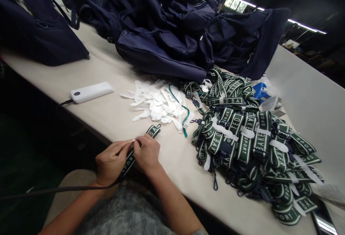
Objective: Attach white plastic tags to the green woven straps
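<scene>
My left hand (111, 161) and my right hand (147, 152) meet at the table's front edge, fingers pinched on a small white strip (132, 141). Under them lies a folded green strap (153, 130) with white lettering and a dark metal hook at its upper end. The strap's lower end comes out between the hands. Beyond the hands is a loose heap of white plastic strips (161, 102), with a thin teal ribbon (185, 114) across its right side. Bundled green straps (242, 141), several with white strips around them, are piled to the right.
Dark blue bags (161, 44) are heaped along the back, and another bag (43, 30) stands at the left. A white device (91, 92) with a cord lies left of the strips. A phone (324, 217) sits at the lower right, a blue object (261, 91) behind the straps.
</scene>
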The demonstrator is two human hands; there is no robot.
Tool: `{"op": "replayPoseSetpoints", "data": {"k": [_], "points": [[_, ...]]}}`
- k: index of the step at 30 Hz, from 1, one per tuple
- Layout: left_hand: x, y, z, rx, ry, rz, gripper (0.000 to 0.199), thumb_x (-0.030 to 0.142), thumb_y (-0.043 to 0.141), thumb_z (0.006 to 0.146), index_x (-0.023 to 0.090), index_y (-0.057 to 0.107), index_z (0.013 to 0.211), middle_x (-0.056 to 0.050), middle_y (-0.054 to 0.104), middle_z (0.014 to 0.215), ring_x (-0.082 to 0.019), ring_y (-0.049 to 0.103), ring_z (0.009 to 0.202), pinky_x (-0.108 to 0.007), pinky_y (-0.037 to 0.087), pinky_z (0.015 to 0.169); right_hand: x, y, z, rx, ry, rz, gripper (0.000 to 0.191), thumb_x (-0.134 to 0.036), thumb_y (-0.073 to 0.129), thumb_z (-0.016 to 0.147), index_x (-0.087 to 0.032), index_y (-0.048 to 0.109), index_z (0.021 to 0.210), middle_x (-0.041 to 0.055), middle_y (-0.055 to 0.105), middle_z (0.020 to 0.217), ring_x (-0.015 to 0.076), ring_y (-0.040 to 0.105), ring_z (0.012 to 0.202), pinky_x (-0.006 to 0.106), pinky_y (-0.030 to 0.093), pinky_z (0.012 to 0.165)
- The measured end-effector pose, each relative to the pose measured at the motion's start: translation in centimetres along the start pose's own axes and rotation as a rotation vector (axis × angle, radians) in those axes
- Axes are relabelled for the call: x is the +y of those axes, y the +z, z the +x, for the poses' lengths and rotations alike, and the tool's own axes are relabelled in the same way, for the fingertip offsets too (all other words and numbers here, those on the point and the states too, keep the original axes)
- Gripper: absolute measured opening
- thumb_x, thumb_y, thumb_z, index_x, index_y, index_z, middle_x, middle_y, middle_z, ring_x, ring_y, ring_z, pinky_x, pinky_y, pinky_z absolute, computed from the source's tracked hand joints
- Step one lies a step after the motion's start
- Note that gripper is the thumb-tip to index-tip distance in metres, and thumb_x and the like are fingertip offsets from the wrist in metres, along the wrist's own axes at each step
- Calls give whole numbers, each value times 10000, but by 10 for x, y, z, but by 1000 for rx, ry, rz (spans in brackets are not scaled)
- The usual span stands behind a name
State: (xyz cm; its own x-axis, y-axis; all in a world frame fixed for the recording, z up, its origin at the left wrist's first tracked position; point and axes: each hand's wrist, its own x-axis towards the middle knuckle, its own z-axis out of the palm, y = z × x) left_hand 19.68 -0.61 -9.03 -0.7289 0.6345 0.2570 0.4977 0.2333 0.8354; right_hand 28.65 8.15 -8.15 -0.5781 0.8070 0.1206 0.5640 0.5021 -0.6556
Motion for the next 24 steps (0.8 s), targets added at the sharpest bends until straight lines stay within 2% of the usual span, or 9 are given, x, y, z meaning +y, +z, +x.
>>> {"op": "replayPoseSetpoints", "data": {"k": [3,5,10,15,17,21,24], "points": [[-2,2,-2,34,-87,-4,313,450,627,870,171,760,917,-78,776,888,-232,729,738,-337,608,751,0,0,1,-19,-15,-23,178,-301,639,925,-254,760,803,-5,700,803,139,650,731,251,398,591],[-4,3,-3,35,-102,-3,319,455,624,875,166,748,926,-74,768,886,-221,723,712,-326,610,723,-1,1,2,-42,-17,-73,189,-333,632,936,-245,748,815,0,702,831,144,651,731,259,395,581],[-5,3,-2,20,2,36,278,429,604,876,209,771,841,-80,769,922,-255,716,870,-380,559,912,-5,6,1,-79,-43,-236,141,-299,609,926,-206,691,859,25,686,910,175,639,704,287,365,524],[-6,-4,-2,-45,81,29,277,410,597,866,210,785,826,-99,778,944,-268,716,920,-384,514,979,0,17,-10,44,-90,-265,155,-267,560,940,-200,639,825,35,644,857,167,593,638,296,292,480],[-8,-9,2,-115,24,-11,282,426,603,861,195,763,848,-99,771,936,-255,714,896,-367,519,955,3,20,-13,100,-116,-222,172,-248,552,944,-205,627,795,27,630,824,153,577,631,290,278,485],[-11,-17,23,-315,-169,-119,378,508,638,823,176,682,998,-35,716,740,-201,673,650,-307,554,680,8,22,-14,143,-143,-120,209,-229,530,962,-212,629,780,13,628,814,131,574,642,273,292,513],[-9,-19,43,-506,-223,-175,407,553,689,753,168,699,884,-2,646,626,-161,583,538,-261,489,546,9,22,-13,127,-128,-49,194,-228,533,963,-216,649,807,6,635,830,126,594,677,251,339,554]]}}
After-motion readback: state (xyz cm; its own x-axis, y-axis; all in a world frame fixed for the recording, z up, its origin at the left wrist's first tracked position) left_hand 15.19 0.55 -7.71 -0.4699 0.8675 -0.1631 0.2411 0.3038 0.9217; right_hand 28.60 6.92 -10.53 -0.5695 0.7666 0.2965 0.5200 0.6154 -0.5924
